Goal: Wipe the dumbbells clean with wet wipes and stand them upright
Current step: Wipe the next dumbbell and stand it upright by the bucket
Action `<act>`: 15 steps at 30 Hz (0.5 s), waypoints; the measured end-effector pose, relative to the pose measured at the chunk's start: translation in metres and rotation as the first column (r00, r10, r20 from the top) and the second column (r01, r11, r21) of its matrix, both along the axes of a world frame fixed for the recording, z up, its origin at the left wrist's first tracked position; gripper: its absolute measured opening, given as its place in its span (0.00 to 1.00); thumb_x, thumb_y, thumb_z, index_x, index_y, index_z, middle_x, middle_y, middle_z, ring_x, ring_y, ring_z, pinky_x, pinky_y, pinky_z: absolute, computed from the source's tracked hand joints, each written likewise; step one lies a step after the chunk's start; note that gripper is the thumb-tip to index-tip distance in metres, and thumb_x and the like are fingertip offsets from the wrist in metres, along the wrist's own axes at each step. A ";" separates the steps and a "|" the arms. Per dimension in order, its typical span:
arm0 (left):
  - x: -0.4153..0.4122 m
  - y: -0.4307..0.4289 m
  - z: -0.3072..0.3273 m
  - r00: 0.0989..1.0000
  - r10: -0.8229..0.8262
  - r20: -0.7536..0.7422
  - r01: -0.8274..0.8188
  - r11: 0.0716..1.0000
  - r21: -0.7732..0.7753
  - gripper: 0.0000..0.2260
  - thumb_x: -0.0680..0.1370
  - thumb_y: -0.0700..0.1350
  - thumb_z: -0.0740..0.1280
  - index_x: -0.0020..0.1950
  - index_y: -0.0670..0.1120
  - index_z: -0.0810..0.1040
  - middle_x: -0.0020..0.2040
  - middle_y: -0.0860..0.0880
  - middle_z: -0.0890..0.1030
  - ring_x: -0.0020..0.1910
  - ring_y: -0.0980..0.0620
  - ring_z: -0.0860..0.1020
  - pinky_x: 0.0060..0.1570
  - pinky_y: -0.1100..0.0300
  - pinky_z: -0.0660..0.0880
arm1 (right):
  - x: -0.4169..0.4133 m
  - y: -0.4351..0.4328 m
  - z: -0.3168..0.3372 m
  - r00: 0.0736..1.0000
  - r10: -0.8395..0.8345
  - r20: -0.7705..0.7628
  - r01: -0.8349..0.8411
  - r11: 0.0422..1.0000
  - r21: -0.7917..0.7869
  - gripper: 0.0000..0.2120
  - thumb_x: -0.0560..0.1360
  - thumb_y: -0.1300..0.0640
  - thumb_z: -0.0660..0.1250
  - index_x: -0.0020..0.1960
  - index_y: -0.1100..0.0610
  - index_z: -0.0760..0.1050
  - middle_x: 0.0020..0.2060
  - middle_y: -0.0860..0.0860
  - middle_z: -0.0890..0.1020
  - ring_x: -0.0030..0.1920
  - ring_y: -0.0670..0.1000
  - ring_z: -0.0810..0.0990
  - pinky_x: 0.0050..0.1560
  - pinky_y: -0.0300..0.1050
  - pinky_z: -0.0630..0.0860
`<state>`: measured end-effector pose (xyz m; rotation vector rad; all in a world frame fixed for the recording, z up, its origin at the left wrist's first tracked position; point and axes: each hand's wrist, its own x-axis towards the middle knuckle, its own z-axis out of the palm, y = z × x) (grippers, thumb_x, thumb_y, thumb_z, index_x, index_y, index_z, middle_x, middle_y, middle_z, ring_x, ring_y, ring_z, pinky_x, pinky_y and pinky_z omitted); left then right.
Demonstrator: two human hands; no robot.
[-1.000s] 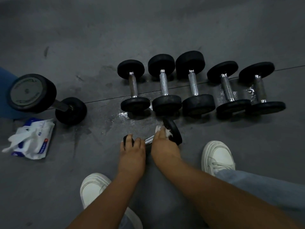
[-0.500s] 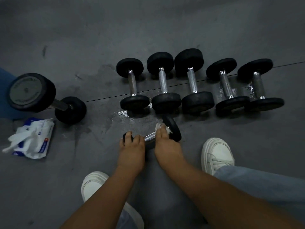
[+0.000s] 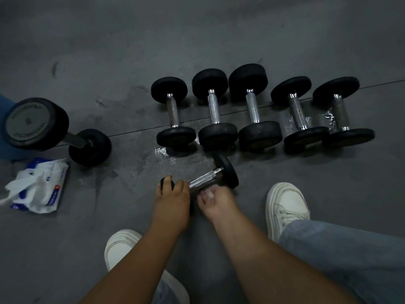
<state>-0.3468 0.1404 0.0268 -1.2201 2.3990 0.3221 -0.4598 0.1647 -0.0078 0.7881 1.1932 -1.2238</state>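
Right hand (image 3: 215, 202) slid back with wipe (image 3: 209, 194); left hand (image 3: 173, 199) grips dumbbell (image 3: 205, 180).

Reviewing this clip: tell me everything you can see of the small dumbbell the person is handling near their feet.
The small dumbbell with black round heads and a knurled chrome handle lies on its side on the grey floor, set at an angle, its right head nearest the row of five dumbbells. The left hand grips the left head, hiding most of it. The right hand holds a white wet wipe against the handle's near side. The bare metal shines.
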 end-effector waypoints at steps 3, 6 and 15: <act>0.000 0.002 -0.001 1.000 -0.003 -0.001 0.003 1.000 -0.018 0.24 0.78 0.46 0.62 0.74 0.45 0.65 0.71 0.48 0.69 0.76 0.38 0.56 0.72 0.46 0.58 | -0.013 -0.020 0.015 0.976 -0.152 0.155 0.157 0.987 -0.021 0.10 0.77 0.65 0.52 0.45 0.61 0.72 0.48 0.57 0.76 0.63 0.56 0.73 0.68 0.49 0.63; -0.001 0.005 -0.001 1.000 0.012 0.021 -0.012 1.000 -0.017 0.23 0.77 0.45 0.63 0.71 0.45 0.67 0.69 0.47 0.70 0.74 0.37 0.58 0.71 0.45 0.60 | -0.010 -0.011 0.030 0.980 -0.160 0.121 0.164 0.986 -0.027 0.12 0.77 0.66 0.51 0.52 0.62 0.72 0.65 0.56 0.72 0.75 0.53 0.60 0.73 0.48 0.53; 0.001 0.007 -0.008 0.999 0.012 0.035 -0.011 0.999 -0.045 0.22 0.72 0.42 0.68 0.66 0.43 0.74 0.63 0.45 0.77 0.70 0.35 0.67 0.63 0.42 0.69 | -0.008 -0.012 0.015 0.991 -0.067 -0.116 0.076 0.994 0.078 0.09 0.81 0.63 0.56 0.48 0.57 0.74 0.37 0.51 0.76 0.39 0.47 0.76 0.35 0.37 0.72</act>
